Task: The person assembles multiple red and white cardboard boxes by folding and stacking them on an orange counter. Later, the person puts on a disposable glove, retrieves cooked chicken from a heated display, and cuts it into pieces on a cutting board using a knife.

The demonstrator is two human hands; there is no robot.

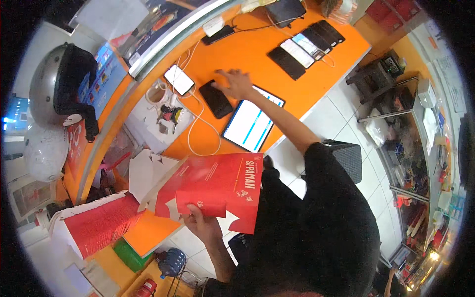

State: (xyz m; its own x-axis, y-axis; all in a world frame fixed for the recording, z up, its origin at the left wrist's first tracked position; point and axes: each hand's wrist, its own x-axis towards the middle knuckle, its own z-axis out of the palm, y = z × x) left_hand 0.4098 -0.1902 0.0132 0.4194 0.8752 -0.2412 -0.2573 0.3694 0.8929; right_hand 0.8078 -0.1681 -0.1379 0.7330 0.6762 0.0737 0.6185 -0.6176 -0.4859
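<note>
My left hand (202,225) grasps red cardboard (213,180) at near side, thumb on front, probably so it does not slip. My right hand (235,84), fingers spread, without object, above tabletop (252,52), by black phone (217,100); contact I cannot tell.

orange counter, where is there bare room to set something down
The orange counter is bare between the right hand and the row of phones, running on beside the tablet. It is crowded at the left, where the lit phone, tape roll and white cables bunch.
</note>
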